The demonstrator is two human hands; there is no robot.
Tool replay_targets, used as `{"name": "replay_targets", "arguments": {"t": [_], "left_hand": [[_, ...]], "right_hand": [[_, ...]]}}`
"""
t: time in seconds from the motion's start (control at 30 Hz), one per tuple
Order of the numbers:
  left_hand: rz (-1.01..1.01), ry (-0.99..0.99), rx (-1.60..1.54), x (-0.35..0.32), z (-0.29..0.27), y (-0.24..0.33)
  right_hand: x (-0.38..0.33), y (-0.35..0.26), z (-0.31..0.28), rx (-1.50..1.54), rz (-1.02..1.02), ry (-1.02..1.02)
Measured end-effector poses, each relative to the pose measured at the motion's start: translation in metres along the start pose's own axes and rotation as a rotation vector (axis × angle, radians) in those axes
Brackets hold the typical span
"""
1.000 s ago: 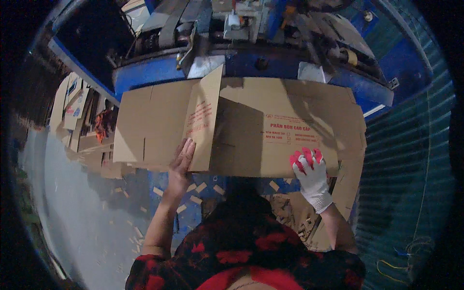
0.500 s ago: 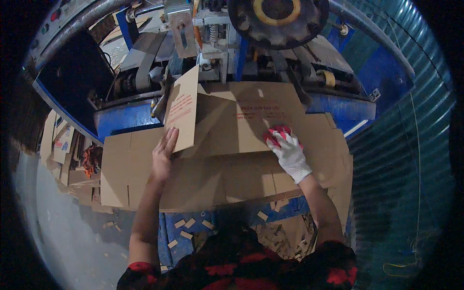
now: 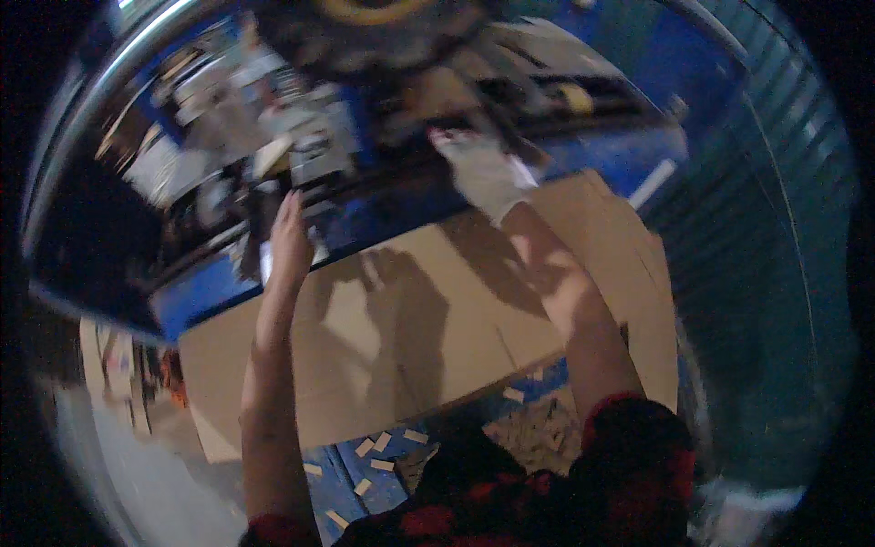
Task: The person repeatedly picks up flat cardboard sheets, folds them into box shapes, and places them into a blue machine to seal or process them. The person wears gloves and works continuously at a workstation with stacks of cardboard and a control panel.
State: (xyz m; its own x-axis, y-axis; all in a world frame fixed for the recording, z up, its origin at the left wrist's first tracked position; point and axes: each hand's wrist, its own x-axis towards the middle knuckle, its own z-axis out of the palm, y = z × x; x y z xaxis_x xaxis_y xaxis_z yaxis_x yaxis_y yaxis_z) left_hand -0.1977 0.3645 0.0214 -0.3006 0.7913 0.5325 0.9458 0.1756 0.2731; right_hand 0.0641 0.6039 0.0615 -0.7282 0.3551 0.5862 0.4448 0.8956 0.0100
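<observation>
My bare left hand reaches forward to the near edge of a blue machine, its fingers stretched out and nothing seen in them. My right hand, in a white glove with red at the fingertips, extends farther in over the machine's front; motion smears its fingers. Just beyond the glove shows a brown patch that looks like cardboard, partly hidden under a big dark wheel. Flat brown cardboard sheets lie below both forearms, with the arms' shadows across them.
Small cardboard offcuts are scattered on a blue surface near my body. More scrap cardboard leans at the left. A metal rail curves around the machine's left side, and a corrugated green wall stands at the right.
Both hands have moved forward to the machine. The folded printed cardboard has left the top of the sheets, and my left hand no longer holds its flap. The view has shifted and blurred.
</observation>
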Motion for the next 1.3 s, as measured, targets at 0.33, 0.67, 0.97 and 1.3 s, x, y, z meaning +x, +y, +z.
{"name": "replay_targets", "arguments": {"t": [0.33,0.67,0.97,1.3], "left_hand": [[-0.034,-0.46,0.149,-0.154,-0.003,0.125],[-0.077,-0.589,0.255,-0.138,-0.01,0.138],[-0.065,-0.573,0.272,-0.138,-0.007,0.139],[-0.041,-0.525,0.266,-0.144,-0.003,0.129]], "right_hand": [[-0.133,0.174,-0.07,-0.297,1.046,-0.189],[-0.185,0.267,-0.031,-0.053,1.28,0.246],[-0.3,0.192,-0.155,0.418,1.097,-0.198],[-0.34,0.208,-0.129,0.318,1.203,0.007]]}}
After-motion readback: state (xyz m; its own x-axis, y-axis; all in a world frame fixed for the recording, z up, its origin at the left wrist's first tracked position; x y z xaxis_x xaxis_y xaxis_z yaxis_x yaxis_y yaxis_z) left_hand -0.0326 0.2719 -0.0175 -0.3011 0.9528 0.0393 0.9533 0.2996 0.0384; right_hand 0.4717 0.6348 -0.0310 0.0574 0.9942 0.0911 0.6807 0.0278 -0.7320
